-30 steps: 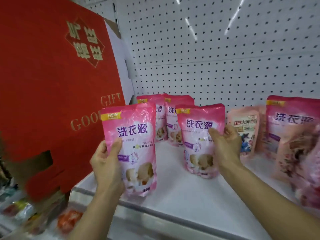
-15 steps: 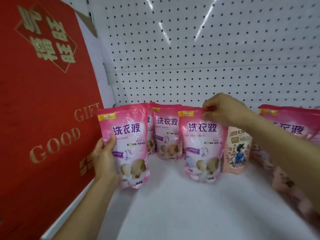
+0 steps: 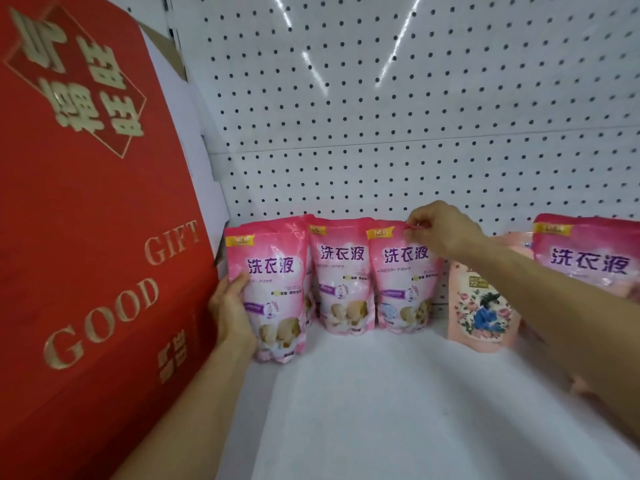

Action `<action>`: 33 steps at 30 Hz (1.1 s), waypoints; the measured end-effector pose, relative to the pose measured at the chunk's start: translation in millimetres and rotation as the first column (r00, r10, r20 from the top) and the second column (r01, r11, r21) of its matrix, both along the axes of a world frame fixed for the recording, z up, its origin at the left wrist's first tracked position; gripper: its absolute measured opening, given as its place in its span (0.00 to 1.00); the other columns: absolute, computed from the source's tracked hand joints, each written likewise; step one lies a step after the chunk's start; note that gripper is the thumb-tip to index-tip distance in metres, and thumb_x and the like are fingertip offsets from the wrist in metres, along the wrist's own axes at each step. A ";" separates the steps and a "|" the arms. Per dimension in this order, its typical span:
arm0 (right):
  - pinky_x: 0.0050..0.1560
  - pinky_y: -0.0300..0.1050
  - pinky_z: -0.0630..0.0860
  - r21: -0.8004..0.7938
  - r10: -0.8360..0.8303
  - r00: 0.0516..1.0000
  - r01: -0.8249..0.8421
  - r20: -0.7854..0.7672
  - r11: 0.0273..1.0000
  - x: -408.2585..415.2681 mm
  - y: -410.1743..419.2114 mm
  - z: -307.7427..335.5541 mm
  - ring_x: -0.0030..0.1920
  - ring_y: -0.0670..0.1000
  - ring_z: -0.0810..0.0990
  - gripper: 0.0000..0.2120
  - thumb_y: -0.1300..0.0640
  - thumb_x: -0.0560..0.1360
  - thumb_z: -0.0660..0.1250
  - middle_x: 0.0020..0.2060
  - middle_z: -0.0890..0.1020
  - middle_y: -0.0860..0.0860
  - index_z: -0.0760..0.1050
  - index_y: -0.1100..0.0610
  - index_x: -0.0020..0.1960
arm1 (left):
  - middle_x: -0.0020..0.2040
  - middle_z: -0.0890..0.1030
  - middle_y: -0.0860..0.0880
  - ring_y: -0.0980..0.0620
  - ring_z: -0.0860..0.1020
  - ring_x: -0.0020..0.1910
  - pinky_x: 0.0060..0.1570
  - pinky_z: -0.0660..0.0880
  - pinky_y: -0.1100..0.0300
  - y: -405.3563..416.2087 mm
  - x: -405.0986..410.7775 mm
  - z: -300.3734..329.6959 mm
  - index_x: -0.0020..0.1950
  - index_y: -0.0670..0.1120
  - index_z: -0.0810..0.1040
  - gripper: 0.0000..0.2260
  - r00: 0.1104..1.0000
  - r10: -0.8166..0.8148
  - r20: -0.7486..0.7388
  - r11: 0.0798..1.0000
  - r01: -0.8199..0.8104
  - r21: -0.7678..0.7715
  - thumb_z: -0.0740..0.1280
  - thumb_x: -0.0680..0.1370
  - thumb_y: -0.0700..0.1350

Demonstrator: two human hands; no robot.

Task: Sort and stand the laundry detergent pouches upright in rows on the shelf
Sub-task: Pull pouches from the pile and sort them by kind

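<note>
Three pink detergent pouches stand upright on the white shelf (image 3: 398,403) near the pegboard. My left hand (image 3: 230,311) grips the left edge of the leftmost pouch (image 3: 272,292), which stands a little forward. The middle pouch (image 3: 341,278) stands free behind it. My right hand (image 3: 441,228) pinches the top edge of the third pouch (image 3: 403,285). A peach floral pouch (image 3: 479,308) stands to the right, partly behind my right forearm. Another pink pouch (image 3: 588,258) stands at the far right, cut off by the frame edge.
A big red gift box (image 3: 93,237) with gold lettering leans along the shelf's left side, close to my left hand. A white pegboard back wall (image 3: 398,116) rises behind the pouches.
Both pouches in my hands have moved back toward the pegboard. The third pouch now stands level with the middle one. My right hand still pinches its top.
</note>
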State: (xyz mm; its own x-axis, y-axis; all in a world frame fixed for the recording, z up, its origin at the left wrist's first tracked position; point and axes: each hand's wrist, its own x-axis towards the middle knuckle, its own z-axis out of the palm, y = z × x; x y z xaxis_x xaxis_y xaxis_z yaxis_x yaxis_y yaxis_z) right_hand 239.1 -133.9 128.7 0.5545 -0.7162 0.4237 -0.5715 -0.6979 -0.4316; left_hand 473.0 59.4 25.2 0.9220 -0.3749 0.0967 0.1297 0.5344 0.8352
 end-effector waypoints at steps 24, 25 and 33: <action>0.64 0.56 0.65 -0.312 -0.229 0.969 0.247 0.094 0.918 -34.1 42.6 -31.0 0.67 0.59 0.69 0.34 0.58 0.73 0.66 0.66 0.73 0.57 0.57 0.56 0.76 | 0.67 0.66 0.49 0.45 0.66 0.70 0.69 0.67 0.43 5.8 -20.0 -1.2 0.70 0.52 0.62 0.29 0.729 0.259 0.633 0.844 -0.490 0.219 0.68 0.73 0.36; 0.65 0.55 0.64 -0.283 -0.260 0.962 0.273 0.084 0.919 -41.8 43.1 -33.3 0.67 0.59 0.68 0.36 0.61 0.72 0.65 0.66 0.72 0.57 0.55 0.58 0.77 | 0.69 0.65 0.47 0.43 0.63 0.70 0.70 0.65 0.41 9.1 -26.3 -0.6 0.71 0.51 0.62 0.30 0.667 0.285 0.688 0.830 -0.531 0.171 0.68 0.72 0.36; 0.62 0.53 0.64 -0.447 -0.436 0.842 0.271 -0.319 0.852 -76.4 49.9 -40.2 0.62 0.57 0.71 0.20 0.63 0.71 0.65 0.57 0.79 0.53 0.74 0.54 0.62 | 0.61 0.76 0.45 0.59 0.70 0.62 0.65 0.58 0.74 -3.7 -103.0 20.6 0.64 0.44 0.74 0.17 0.301 0.035 0.953 0.937 -0.341 0.073 0.62 0.75 0.40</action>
State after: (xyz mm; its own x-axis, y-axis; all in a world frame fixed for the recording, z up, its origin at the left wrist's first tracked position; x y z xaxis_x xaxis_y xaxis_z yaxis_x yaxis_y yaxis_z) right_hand 162.6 -84.0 88.4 0.4701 -0.7292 0.4973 -0.8720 -0.4709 0.1340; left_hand 370.0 55.7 45.8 0.3194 -0.3523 0.8797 -0.8870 0.2156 0.4084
